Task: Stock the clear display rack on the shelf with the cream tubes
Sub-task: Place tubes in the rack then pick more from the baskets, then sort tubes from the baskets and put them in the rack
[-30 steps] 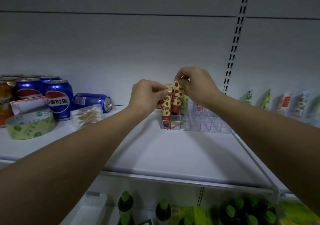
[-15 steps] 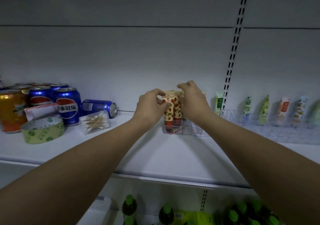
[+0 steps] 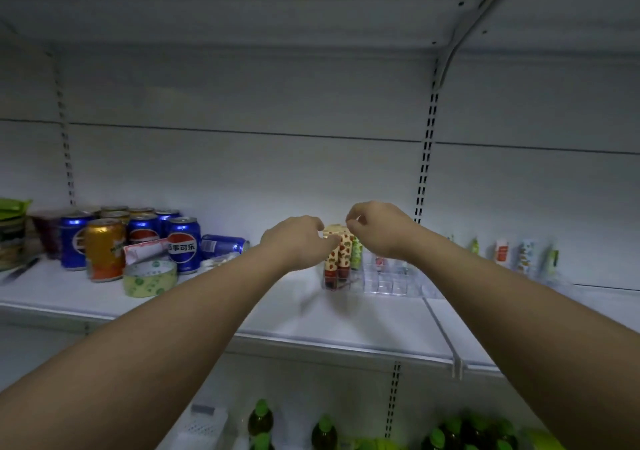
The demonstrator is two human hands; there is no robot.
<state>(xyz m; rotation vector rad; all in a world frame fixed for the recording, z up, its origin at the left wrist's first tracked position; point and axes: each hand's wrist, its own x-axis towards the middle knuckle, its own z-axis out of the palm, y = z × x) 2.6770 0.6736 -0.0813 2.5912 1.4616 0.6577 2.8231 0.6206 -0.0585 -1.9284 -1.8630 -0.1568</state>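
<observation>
Two strawberry-patterned cream tubes (image 3: 341,254) stand cap-down in the left end of the clear display rack (image 3: 384,281) on the white shelf (image 3: 346,328), with a green-patterned tube (image 3: 356,257) just behind them. My left hand (image 3: 298,241) reaches in from the left, and its fingertips pinch the top of the left tube. From the right, my right hand (image 3: 377,231) pinches the top edge of the right tube. A small red-capped item shows in another rack cell. Most cells look empty.
Soda cans (image 3: 183,243) and a roll of green-printed tape (image 3: 149,278) crowd the shelf's left part. More cream tubes (image 3: 501,250) stand in a row on the neighbouring shelf to the right. Green-capped bottles (image 3: 260,418) sit on the shelf below.
The tubes have gone down into the rack and stand upright. The view has pulled back and tilted up. Both hands stay at the tube tops.
</observation>
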